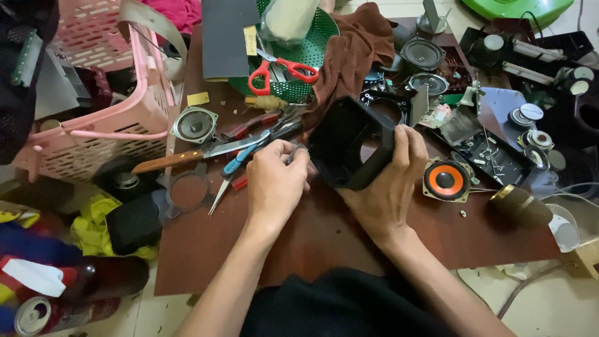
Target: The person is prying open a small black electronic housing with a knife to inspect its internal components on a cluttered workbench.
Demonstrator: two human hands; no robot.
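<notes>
Cluttered brown surface (324, 240) at centre carries a black speaker box (350, 146), which the right hand (382, 187) clamps steady while the left hand (274, 181) pinches a small part (298, 151) beside it.

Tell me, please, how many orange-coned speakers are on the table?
1: the orange-coned speaker lies just beside the right hand; others may be hidden in clutter.

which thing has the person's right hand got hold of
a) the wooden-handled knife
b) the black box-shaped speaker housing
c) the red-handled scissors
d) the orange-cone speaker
b: the right hand wraps around the side of the black speaker housing, tilted up off the brown table; the red-handled scissors, the wooden-handled knife and the orange-cone speaker all lie untouched.
</notes>
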